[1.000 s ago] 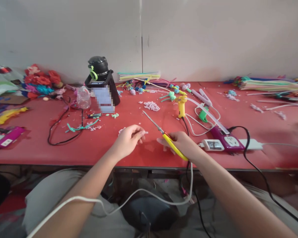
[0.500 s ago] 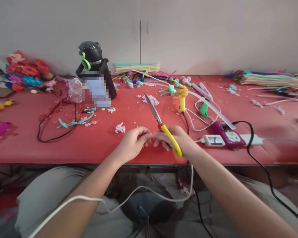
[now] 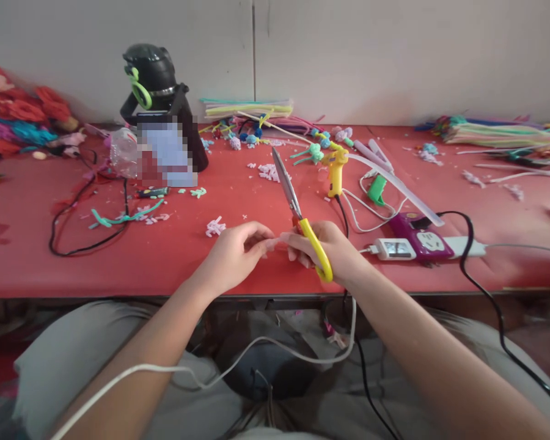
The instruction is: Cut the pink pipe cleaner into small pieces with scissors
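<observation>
Scissors (image 3: pixel 297 213) are gripped by the right hand (image 3: pixel 332 245), while the left hand (image 3: pixel 236 252) pinches a pale piece (image 3: pixel 276 241).

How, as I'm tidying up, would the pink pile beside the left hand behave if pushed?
The pink pile would probably scatter, being loose-looking bits. They're likely light, being small, and may not roll far, since they look elongated, not round.

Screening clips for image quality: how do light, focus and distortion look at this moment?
Head view: light soft, shadow deep beneath the red table; head view: scissors fairly clear, but fine detail where the left hand and right hand meet is too soft to read; head view: pixelation before the black bottle, whose lean may be lens stretch.
</observation>
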Motion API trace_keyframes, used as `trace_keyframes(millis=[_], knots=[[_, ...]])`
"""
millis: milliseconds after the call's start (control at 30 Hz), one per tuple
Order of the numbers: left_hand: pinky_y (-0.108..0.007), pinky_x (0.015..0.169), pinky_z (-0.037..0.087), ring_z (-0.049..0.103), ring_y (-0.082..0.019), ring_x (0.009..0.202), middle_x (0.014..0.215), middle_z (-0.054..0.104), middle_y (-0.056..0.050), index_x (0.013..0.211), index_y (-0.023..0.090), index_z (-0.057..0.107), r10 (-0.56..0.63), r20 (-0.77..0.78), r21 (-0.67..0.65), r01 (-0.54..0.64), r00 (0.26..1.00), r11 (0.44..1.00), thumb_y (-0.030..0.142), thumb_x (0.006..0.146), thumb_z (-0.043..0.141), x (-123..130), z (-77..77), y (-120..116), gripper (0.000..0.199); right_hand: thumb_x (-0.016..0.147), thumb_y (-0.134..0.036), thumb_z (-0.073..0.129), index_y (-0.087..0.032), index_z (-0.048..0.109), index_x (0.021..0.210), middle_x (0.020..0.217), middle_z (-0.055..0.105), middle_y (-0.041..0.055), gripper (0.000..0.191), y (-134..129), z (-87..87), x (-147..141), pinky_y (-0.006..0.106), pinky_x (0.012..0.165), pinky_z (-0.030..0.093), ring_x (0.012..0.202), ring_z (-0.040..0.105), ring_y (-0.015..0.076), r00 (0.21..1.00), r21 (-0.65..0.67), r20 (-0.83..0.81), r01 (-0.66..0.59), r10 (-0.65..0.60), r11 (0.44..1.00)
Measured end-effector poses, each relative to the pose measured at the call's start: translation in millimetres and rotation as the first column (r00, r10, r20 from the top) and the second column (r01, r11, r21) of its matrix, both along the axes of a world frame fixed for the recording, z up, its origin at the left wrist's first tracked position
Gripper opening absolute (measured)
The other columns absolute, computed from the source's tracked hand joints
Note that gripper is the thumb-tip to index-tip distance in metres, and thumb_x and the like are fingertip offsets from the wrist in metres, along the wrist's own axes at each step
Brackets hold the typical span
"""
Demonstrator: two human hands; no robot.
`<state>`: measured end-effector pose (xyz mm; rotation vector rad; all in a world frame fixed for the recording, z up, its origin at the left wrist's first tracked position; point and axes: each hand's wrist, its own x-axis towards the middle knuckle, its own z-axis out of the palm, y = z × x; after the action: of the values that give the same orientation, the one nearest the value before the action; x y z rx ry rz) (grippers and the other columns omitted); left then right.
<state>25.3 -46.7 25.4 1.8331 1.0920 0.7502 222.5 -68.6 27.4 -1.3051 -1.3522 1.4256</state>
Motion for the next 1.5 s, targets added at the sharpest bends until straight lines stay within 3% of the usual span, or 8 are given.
trace_keyframes(millis=[467, 667, 833, 967, 1167, 1500], knots=[[-0.028, 0.072, 0.051, 0.064, -0.015, 0.073, 0.079, 0.070, -0.002, 0.088, 0.021, 0.066, -0.016, -0.099, 0.153, 0.031, 0.995, 0.988, 0.035, 0.093, 0.058, 2, -2.4, 1, 0.017, 0.079, -0.051, 0.069, -0.017, 0.057, 0.059, 0.052, 0.058, 0.0005, 0.041, 0, -2.9, -2, 0.022, 0.042, 0.032, 0.043, 0.045, 0.0068, 0.999, 0.036, 0.038, -0.019, 0.018, 0.999], [-0.027, 0.070, 0.051, 0.062, -0.013, 0.069, 0.075, 0.068, -0.001, 0.085, 0.020, 0.065, -0.050, -0.010, 0.090, 0.051, 0.999, 0.995, 0.033, 0.094, 0.057, 3, -2.9, -1, 0.018, 0.080, -0.052, 0.070, -0.018, 0.056, 0.061, 0.055, 0.057, -0.0007, 0.041, -1, -4.6, -3, 0.022, 0.043, 0.030, 0.044, 0.044, 0.0066, 1.000, 0.028, 0.018, -0.018, 0.017, 0.999], [-0.026, 0.063, 0.051, 0.062, -0.014, 0.063, 0.072, 0.067, -0.002, 0.082, 0.019, 0.064, 0.031, 0.010, 0.038, -0.031, 0.999, 0.999, 0.035, 0.092, 0.057, 0, -3.3, 3, 0.020, 0.075, -0.060, 0.072, -0.019, 0.051, 0.062, 0.052, 0.044, -0.0054, 0.047, 1, -4.5, -3, 0.023, 0.046, 0.026, 0.047, 0.037, 0.0071, 0.989, 0.049, 0.148, 0.013, -0.020, 0.999], [-0.027, 0.058, 0.049, 0.060, -0.014, 0.059, 0.068, 0.066, -0.002, 0.073, 0.018, 0.062, 0.116, -0.059, 0.015, -0.116, 0.991, 0.993, 0.033, 0.090, 0.058, -7, -3.4, 10, 0.022, 0.068, -0.064, 0.075, -0.021, 0.044, 0.064, 0.059, 0.032, -0.0069, 0.054, 5, -7.2, 5, 0.024, 0.048, 0.021, 0.055, 0.028, 0.0073, 0.922, 0.147, 0.352, 0.112, -0.158, 0.983], [-0.025, 0.047, 0.047, 0.058, -0.013, 0.052, 0.066, 0.068, -0.003, 0.075, 0.018, 0.067, 0.175, -0.060, -0.113, -0.181, 0.983, 0.977, 0.030, 0.084, 0.064, -19, -5.6, 17, 0.016, 0.067, -0.074, 0.069, -0.022, 0.034, 0.059, 0.057, 0.029, -0.0061, 0.063, 7, -12.8, 23, 0.025, 0.049, 0.019, 0.056, 0.025, 0.0083, 0.727, 0.289, 0.625, 0.125, -0.286, 0.949], [-0.022, 0.041, 0.046, 0.056, -0.011, 0.050, 0.067, 0.066, -0.004, 0.073, 0.016, 0.066, 0.155, 0.094, -0.152, -0.140, 0.983, 0.978, 0.034, 0.084, 0.067, -24, -11.6, 28, 0.021, 0.069, -0.074, 0.067, -0.022, 0.042, 0.062, 0.057, 0.036, -0.0049, 0.058, 0, -22.4, 38, 0.026, 0.051, 0.024, 0.057, 0.029, 0.0108, 0.634, 0.229, 0.753, 0.001, -0.178, 0.974]])
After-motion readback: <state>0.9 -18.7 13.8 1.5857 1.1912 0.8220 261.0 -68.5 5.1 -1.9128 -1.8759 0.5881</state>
